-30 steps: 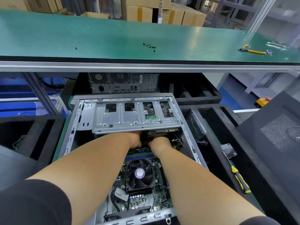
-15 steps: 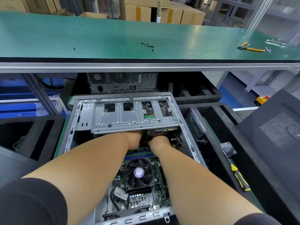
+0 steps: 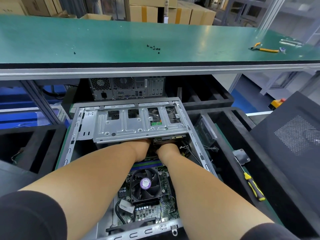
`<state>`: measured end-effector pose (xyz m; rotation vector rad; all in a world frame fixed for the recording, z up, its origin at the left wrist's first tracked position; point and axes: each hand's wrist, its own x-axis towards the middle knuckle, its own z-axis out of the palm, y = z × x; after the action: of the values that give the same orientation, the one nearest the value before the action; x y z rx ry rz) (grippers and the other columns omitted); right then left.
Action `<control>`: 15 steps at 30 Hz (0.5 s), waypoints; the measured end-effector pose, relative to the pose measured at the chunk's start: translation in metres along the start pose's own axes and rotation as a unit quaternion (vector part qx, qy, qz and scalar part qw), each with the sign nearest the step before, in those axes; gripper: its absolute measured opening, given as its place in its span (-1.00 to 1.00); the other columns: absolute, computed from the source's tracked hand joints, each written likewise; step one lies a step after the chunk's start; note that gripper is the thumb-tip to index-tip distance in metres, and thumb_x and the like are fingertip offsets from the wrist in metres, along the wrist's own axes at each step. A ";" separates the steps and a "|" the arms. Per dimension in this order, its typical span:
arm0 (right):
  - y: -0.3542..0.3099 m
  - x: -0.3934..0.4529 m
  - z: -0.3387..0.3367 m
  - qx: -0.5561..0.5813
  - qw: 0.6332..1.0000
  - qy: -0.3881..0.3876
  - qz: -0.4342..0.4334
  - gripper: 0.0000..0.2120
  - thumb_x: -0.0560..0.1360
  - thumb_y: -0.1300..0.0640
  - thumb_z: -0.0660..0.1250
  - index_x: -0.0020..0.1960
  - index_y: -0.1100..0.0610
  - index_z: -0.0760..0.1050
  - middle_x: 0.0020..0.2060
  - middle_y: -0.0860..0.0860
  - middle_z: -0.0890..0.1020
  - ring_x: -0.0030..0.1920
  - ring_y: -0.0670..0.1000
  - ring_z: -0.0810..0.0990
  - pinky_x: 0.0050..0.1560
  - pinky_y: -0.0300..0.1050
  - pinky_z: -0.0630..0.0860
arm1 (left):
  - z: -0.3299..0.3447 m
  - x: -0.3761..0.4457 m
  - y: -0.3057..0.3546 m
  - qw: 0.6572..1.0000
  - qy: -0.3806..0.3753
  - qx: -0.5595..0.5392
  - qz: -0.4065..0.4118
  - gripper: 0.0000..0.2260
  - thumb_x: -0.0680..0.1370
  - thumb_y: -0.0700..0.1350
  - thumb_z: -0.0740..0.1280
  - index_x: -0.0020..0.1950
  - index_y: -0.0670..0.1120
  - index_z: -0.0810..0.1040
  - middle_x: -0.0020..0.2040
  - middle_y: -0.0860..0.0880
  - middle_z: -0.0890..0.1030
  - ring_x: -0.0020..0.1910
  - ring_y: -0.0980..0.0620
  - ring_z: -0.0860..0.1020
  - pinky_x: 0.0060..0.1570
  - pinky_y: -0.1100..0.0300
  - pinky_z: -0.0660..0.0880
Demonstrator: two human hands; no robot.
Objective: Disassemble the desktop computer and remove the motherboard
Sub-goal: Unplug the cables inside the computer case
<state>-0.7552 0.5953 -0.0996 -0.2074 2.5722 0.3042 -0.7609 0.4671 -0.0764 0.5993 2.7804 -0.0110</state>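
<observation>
Both hands (image 3: 141,147) (image 3: 167,150) stay under the drive cage (image 3: 138,125) — unmoved; grip hidden, cannot tell.

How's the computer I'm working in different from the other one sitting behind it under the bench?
The open computer lies flat with its side off, motherboard and drive cage exposed. The second computer is closed, showing only its rear panel of vents and ports. The open one sits nearer, the second farther back beneath the bench. Both are desktop towers.
</observation>
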 end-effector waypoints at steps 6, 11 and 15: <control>0.001 0.002 0.001 0.075 0.997 0.013 0.034 -0.70 0.62 0.27 0.12 0.30 0.19 0.47 0.24 0.11 0.53 0.20 0.15 0.52 0.02 -0.10 0.46 | 0.000 -0.002 0.004 1.000 -0.003 0.012 -0.010 -0.88 0.52 -0.23 0.22 -0.10 -0.03 0.31 -0.26 0.02 0.33 -0.25 0.01 0.34 -0.13 0.15 0.31; 0.001 0.003 0.002 0.113 0.992 0.017 0.048 -0.66 0.61 0.30 0.12 0.34 0.18 0.46 0.25 0.11 0.53 0.18 0.15 0.53 -0.09 -0.11 0.40 | -0.012 -0.006 -0.004 0.999 -0.036 0.006 -0.040 -0.92 0.57 -0.12 0.19 0.05 -0.05 0.41 -0.03 -0.07 0.47 -0.14 -0.02 0.38 -0.02 0.12 0.38; -0.001 0.005 0.001 0.162 0.984 0.009 0.071 -0.67 0.63 0.25 0.11 0.35 0.16 0.46 0.26 0.10 0.53 0.18 0.15 0.54 -0.04 -0.09 0.46 | -0.020 -0.017 0.001 0.991 -0.105 0.049 -0.060 -0.95 0.56 -0.20 0.19 -0.03 -0.09 0.43 -0.19 -0.02 0.40 -0.19 -0.01 0.40 -0.04 0.13 0.42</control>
<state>-0.7585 0.5946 -0.1032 0.0921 2.6127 -0.0670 -0.7517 0.4628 -0.0526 0.4272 2.6169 -0.2252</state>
